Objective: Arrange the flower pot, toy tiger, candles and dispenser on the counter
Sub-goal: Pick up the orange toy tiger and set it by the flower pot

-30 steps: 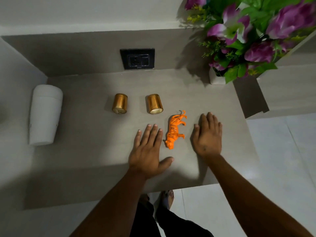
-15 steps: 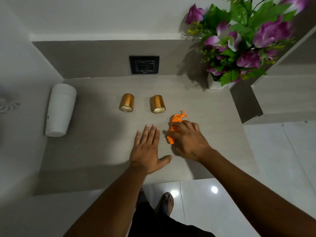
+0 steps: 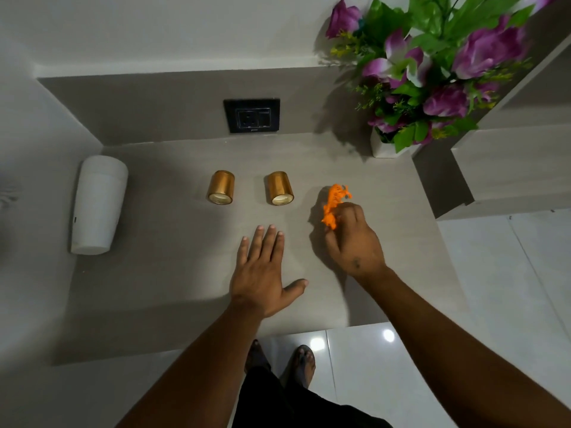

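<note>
My right hand point(image 3: 353, 242) grips the orange toy tiger point(image 3: 334, 201) by its lower half, right of the candles. Two gold candles stand side by side on the grey counter point(image 3: 173, 273), one to the left point(image 3: 220, 188) and one to the right point(image 3: 279, 188). My left hand point(image 3: 262, 273) lies flat on the counter with fingers spread, just in front of the candles. A white dispenser point(image 3: 98, 203) hangs on the left wall. The white flower pot point(image 3: 383, 148) with purple flowers stands in the back right corner.
A black wall socket point(image 3: 251, 115) sits on the backsplash behind the candles. A raised ledge point(image 3: 509, 162) borders the counter on the right. White floor tiles point(image 3: 494, 288) and my feet lie beyond the counter's front edge.
My right hand moved from flat on the counter onto the toy tiger, closed on it and shifted it a little right and away from me. The left hand stayed flat.
</note>
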Demonstrator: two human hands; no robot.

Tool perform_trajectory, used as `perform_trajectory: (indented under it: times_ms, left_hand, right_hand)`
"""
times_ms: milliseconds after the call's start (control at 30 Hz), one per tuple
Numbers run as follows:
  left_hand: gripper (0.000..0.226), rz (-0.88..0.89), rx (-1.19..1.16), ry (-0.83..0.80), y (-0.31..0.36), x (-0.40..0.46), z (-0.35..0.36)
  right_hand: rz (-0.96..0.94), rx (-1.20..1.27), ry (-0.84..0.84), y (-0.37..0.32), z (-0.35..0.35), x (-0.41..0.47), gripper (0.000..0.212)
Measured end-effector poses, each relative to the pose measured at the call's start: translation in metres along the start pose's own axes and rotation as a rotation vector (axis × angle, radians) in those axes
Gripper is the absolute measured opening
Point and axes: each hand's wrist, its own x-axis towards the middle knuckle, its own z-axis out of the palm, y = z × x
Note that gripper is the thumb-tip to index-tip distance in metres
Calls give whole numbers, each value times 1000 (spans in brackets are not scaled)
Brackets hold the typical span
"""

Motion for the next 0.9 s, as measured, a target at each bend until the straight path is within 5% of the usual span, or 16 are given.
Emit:
perform_trajectory:
  times_ms: [100, 267, 900]
  left_hand:
    - [111, -3, 11, -6, -1, 2, 1]
    - [111, -4, 25, -9, 0, 2, 1]
    - [109, 3, 17, -9, -5, 4, 7]
  right_hand:
    - [216, 200, 158, 2, 9, -5, 27]
    - [318, 377, 206, 15, 21, 12, 25]
    - [342, 312, 232, 42, 22, 92, 19]
